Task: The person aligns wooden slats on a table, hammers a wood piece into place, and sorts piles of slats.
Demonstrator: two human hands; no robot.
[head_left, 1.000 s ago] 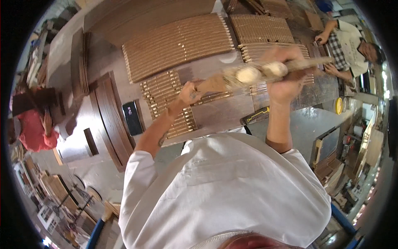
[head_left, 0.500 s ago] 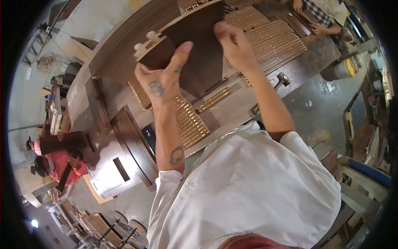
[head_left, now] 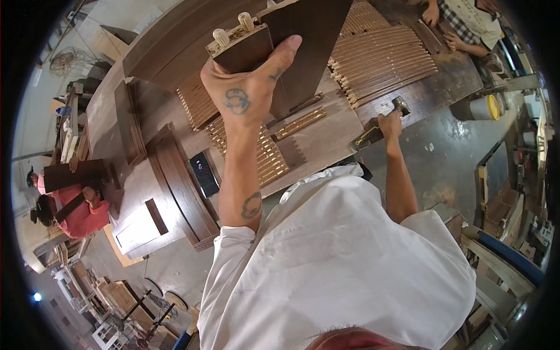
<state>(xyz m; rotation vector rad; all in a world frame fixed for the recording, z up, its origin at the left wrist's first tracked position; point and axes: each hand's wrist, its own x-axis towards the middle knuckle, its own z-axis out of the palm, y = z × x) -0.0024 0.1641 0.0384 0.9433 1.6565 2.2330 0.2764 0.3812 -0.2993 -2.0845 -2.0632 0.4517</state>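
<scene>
My left hand [head_left: 239, 93] grips a dark brown wooden panel [head_left: 306, 52], raised over the worktable. Its thumb lies along the panel's face, and the other fingers are hidden behind. Two pale wooden dowels [head_left: 246, 22] stick out of the raw end of a short brown section held in that hand. Near the table's front edge, my right hand [head_left: 389, 123] is closed round a hammer [head_left: 401, 106], close to its metal head. The hammer's black and yellow handle [head_left: 367, 136] lies toward the table's edge.
Rows of brown slats [head_left: 385, 64] lie beyond the hammer, with more slats [head_left: 256, 154] under my left forearm. A black phone [head_left: 203, 174] rests beside curved brown boards [head_left: 175, 181]. One co-worker's hands [head_left: 453, 41] are at the far right; another person in red [head_left: 81, 216] carries boards at left.
My right hand has left the panel and come down to the right onto the hammer. The left hand still holds the panel, now slightly farther right and higher.
</scene>
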